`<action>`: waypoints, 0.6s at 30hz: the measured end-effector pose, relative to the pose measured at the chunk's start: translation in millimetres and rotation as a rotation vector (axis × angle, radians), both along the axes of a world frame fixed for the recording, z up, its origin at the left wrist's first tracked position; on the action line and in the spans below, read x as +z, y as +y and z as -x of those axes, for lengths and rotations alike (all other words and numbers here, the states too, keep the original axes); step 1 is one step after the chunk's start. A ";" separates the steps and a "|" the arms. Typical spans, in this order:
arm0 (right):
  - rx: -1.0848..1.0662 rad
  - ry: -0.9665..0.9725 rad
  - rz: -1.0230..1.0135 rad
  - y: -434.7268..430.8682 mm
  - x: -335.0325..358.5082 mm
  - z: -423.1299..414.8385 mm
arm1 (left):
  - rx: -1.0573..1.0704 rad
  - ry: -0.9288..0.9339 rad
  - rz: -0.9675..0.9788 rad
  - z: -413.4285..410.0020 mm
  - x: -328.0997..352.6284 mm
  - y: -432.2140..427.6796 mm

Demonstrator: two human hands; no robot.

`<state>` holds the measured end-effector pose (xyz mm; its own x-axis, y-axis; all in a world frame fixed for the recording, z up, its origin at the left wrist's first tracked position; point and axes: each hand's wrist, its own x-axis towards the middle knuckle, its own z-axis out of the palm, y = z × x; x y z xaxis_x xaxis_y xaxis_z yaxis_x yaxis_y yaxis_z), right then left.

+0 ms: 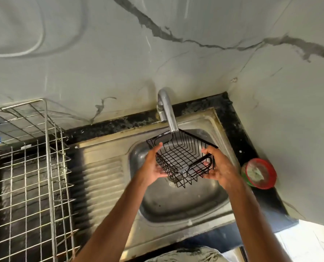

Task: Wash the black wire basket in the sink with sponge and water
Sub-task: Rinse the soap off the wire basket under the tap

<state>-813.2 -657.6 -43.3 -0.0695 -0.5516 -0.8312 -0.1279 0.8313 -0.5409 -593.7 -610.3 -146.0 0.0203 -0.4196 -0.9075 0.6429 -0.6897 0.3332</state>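
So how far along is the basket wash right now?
Done: the black wire basket is up over the sink bowl, under the faucet. In hand: left hand and right hand hold its sides. Left: no water stream shows and neither hand holds a sponge, so wetting, scrubbing and rinsing look outstanding.

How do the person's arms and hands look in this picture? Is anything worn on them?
The left forearm and the right forearm are bare; no sleeve reaches into view. The left hand and the right hand have no gloves, and no ring, watch or bracelet is visible. At the lower edge a mottled grey-green garment shows between the arms.
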 end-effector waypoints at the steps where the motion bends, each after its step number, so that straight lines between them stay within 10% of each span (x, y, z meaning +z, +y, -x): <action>1: 0.009 0.004 0.014 4.5 0.7 -1.1 | 0.041 0.066 0.022 7.0 2.7 3.8; 8: 0.286 -0.015 -0.139 5.6 31.0 14.8 | -0.137 -0.108 0.002 -2.4 12.8 9.5; 13: 0.701 0.556 0.568 -39.5 31.4 10.0 | -0.290 -0.151 -0.025 -15.3 7.5 9.2; 18: 0.972 -0.090 0.223 -74.8 -0.3 -53.8 | -0.332 -0.200 -0.031 -17.8 8.1 3.5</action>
